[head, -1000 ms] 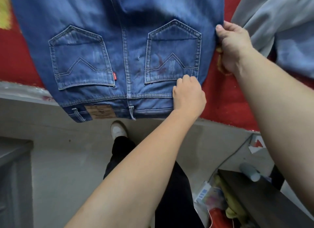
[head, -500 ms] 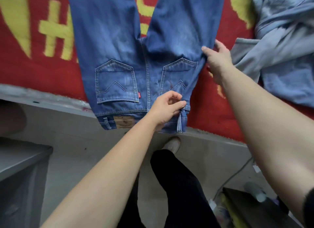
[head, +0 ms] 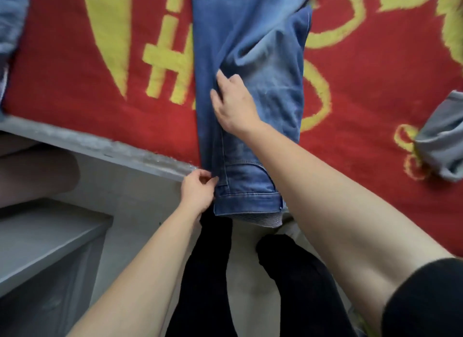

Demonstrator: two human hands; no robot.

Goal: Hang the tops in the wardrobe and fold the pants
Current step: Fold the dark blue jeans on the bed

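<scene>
The jeans [head: 250,60] lay halved lengthwise on the bed [head: 100,142], their long axis running straight away from me and the waistband at the near edge. My left hand [head: 198,188] pinched the waistband's left corner. My right hand [head: 234,106] pressed flat, farther up toward the legs.

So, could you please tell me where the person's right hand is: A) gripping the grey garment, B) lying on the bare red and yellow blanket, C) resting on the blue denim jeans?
C: the right hand rests with fingers extended on the blue denim jeans, while the left hand pinches their edge near the waistband.
</scene>
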